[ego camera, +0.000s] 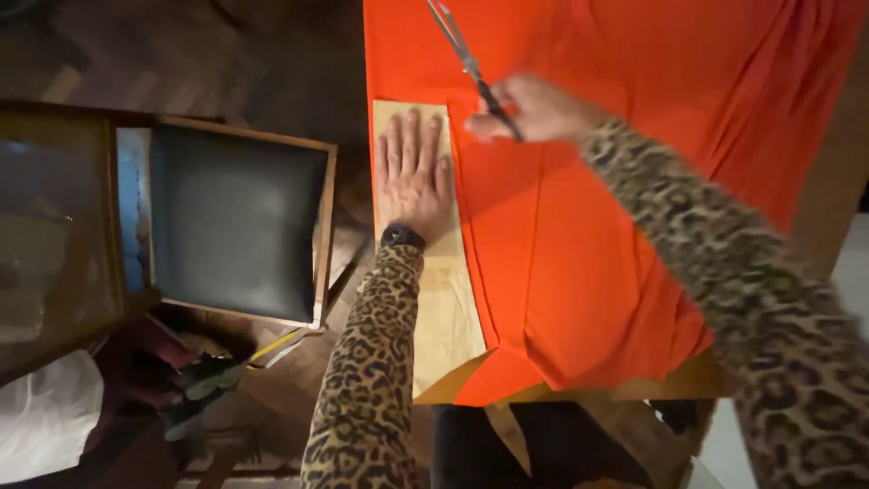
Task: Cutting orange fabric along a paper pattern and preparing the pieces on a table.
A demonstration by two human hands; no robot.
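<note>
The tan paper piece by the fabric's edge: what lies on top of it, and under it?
The left hand lies flat on the tan paper. Orange fabric borders its right edge. What lies beneath the paper is covered.

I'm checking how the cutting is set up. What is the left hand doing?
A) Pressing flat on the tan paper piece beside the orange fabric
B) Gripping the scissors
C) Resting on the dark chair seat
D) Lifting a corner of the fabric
A: the left hand lies flat, palm down, on the tan paper piece at the edge of the orange fabric, while the right hand holds the scissors.
</note>
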